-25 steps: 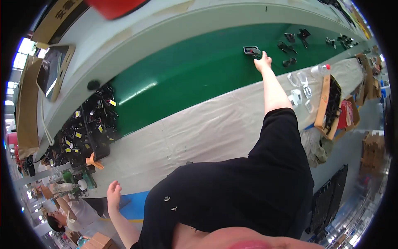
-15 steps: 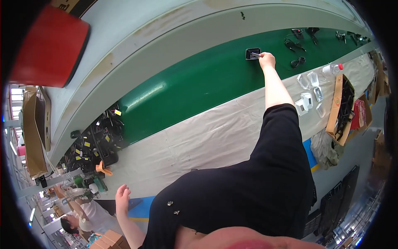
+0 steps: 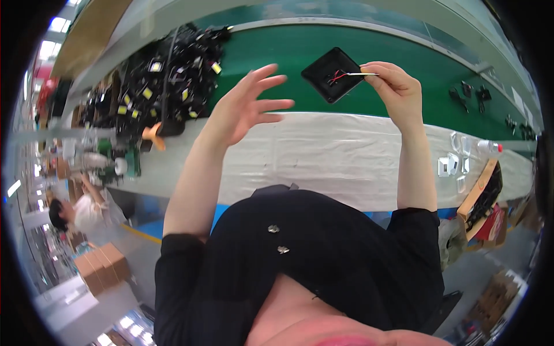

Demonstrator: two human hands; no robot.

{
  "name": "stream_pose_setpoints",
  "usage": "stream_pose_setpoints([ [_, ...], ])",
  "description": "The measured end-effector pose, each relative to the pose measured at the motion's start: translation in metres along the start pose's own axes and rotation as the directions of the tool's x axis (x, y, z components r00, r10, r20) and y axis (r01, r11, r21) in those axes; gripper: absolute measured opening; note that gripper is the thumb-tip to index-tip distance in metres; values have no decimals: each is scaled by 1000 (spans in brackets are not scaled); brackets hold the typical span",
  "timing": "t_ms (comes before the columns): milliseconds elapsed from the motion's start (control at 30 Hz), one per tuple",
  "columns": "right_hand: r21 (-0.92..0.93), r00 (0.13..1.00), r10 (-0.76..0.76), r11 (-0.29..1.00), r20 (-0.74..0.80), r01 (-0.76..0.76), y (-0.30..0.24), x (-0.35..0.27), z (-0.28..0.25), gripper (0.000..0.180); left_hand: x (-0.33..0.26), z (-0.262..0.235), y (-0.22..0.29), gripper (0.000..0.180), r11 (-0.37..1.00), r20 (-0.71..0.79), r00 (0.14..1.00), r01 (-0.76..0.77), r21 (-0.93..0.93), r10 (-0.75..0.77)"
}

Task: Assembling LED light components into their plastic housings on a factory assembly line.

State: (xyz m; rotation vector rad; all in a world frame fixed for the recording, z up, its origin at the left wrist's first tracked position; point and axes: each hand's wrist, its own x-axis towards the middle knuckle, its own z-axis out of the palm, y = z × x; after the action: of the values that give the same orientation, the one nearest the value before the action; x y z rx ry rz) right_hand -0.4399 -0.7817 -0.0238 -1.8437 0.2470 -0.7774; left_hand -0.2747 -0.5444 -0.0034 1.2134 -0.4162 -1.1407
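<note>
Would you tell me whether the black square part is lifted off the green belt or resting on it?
Lifted: the right hand holds the black square part by its wires, above the green belt.

Factory assembly line: green conveyor belt [image 3: 277, 55], heaped black parts [image 3: 167, 75].

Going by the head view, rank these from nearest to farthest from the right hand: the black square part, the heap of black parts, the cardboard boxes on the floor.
From the right hand:
1. Black square part, hanging by its wires just left of the fingers.
2. Heap of black parts, far left on the green belt.
3. Cardboard boxes, lower left on the floor.
</note>
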Motion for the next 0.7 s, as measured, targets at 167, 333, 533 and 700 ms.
stream_pose_setpoints([
  [167,-80,921,-366,922,137,378,-73,-25,81,24,-60,0,11,56,981,240,960,-103,-166,141],
  [333,-154,839,-452,846,302,511,-141,-46,133,37,-141,-26,25,46,949,-88,949,-309,-63,303],
  [533,-73,793,-454,849,405,523,-176,-54,199,31,-196,-62,19,47,882,-161,868,-463,81,470],
  [700,-21,821,-332,923,464,385,-194,-60,225,24,-229,-77,12,50,839,-237,806,-532,116,543],
])
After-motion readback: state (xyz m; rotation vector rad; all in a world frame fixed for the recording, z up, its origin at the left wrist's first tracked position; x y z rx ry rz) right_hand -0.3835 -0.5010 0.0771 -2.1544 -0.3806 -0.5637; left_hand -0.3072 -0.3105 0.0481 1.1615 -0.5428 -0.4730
